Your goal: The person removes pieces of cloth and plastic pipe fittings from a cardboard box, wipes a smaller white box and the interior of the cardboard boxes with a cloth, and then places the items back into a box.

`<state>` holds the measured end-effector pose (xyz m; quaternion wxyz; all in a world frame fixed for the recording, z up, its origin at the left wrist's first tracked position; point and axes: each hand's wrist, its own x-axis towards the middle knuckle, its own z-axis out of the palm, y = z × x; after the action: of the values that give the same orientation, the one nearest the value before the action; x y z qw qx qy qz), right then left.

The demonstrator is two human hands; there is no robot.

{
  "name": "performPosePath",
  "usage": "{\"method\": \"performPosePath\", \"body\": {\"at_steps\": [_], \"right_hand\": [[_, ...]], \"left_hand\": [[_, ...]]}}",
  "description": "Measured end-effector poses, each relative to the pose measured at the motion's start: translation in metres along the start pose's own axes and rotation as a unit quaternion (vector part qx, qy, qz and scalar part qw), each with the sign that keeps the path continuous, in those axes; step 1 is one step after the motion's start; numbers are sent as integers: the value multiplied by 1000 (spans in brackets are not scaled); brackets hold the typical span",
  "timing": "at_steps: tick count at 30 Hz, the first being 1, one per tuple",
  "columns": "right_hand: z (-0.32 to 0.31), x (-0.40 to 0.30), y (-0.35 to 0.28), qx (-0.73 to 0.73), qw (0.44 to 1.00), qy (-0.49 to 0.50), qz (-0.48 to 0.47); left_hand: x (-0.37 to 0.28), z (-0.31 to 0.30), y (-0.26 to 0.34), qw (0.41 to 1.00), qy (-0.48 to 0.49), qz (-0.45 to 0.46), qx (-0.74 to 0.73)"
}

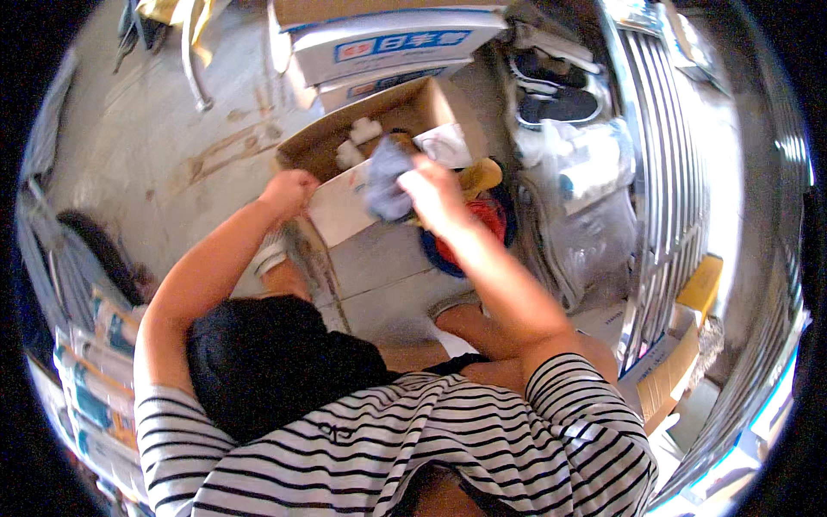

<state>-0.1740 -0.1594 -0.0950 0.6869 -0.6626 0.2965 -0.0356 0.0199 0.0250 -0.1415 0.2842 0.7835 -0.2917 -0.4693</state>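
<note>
An open cardboard box (pixel 339 205) lies on the floor before me, with a few white pieces (pixel 365 130) inside, perhaps foam or paper. At its near left corner is my left hand (pixel 289 195), fingers curled on the rim. My right hand (pixel 434 197) pinches a grey-blue bundle (pixel 389 178), blurred by motion, which looks like cloth or a soft bag. The bundle hangs over the box's near wall and hides part of the inside. Just beyond my right wrist are a red item (pixel 486 220) with a dark blue round rim and a yellow item (pixel 481 178); their kind is unclear.
Printed cartons (pixel 400 48) are stacked behind the box. To the right lie dark shoes (pixel 559 103), plastic-wrapped goods (pixel 591 226) and long metal bars (pixel 672 148). Wrapped packages (pixel 97 388) stand at lower left. A torn cardboard carton (pixel 672 375) sits at lower right.
</note>
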Motion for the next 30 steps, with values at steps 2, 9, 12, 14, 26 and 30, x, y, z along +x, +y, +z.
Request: {"method": "performPosePath", "body": {"at_steps": [2, 9, 12, 14, 26, 30], "right_hand": [[71, -15, -26, -383, 892, 17, -239], [38, 21, 22, -623, 758, -31, -190], [-42, 43, 20, -632, 749, 146, -134], [-48, 41, 25, -638, 744, 133, -149], [-3, 31, 10, -626, 767, 3, -141], [-62, 32, 21, -573, 779, 145, -210]], "left_hand": [[-2, -6, -2, 995, -19, -52, -87], [-12, -6, 1, 986, -44, -66, -145], [1, 3, -11, 976, -51, -60, -202], [-1, 3, 0, 987, -45, -46, -145], [-10, -2, 0, 984, -29, -83, -153], [-5, 2, 3, 983, -15, -73, -166]]}}
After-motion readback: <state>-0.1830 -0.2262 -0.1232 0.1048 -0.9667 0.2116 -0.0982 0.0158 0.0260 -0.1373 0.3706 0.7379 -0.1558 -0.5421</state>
